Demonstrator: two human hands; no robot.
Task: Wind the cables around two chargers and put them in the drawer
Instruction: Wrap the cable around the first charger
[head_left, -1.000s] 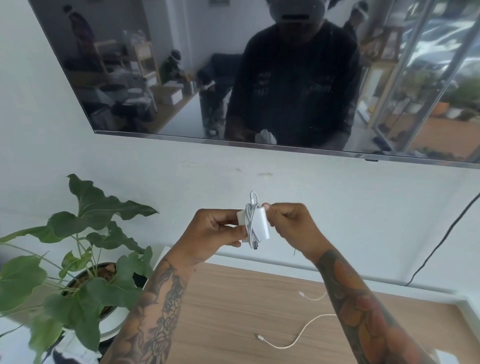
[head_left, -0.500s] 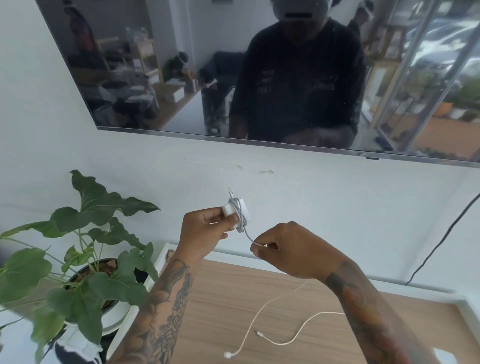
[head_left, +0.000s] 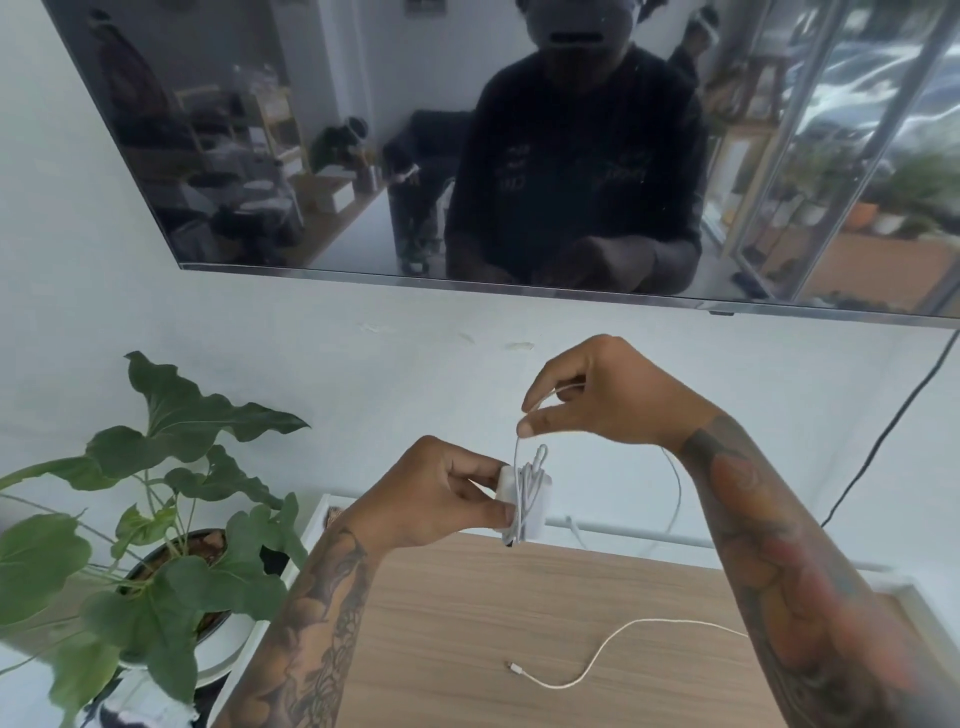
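- Wall-mounted screen (head_left: 311, 156), dark and glossy, spans the top of the view; it reflects a person in a dark top and a room behind.
- Wood-topped table (head_left: 467, 623) fills the lower middle, with a white rim along its back edge against a pale wall.
- Potted plant (head_left: 156, 519), broad green leaves, stands at the table's left end in a round white pot.
- Black cord (head_left: 893, 431) runs down the wall at far right.
- Left hand (head_left: 441, 493), forearm tattooed, is held above the table's back edge. Its fingers (head_left: 467, 506) and thumb are clamped on the white charger (head_left: 530, 512), which sits upright in the air, not touching the table.
- Right hand (head_left: 597, 395), raised higher and just right of the left, has thumb and forefinger pressed together, pinching the white cable (head_left: 675, 499) just above the charger.
- Several turns of that cable already lie around the charger's body; a small loop sticks up at its top. The free length drops from the right hand in a slack curve behind the right forearm.
- Second white cable (head_left: 597, 660) lies loose on the table in a shallow curve, connector end pointing left; its far end passes behind the right forearm.
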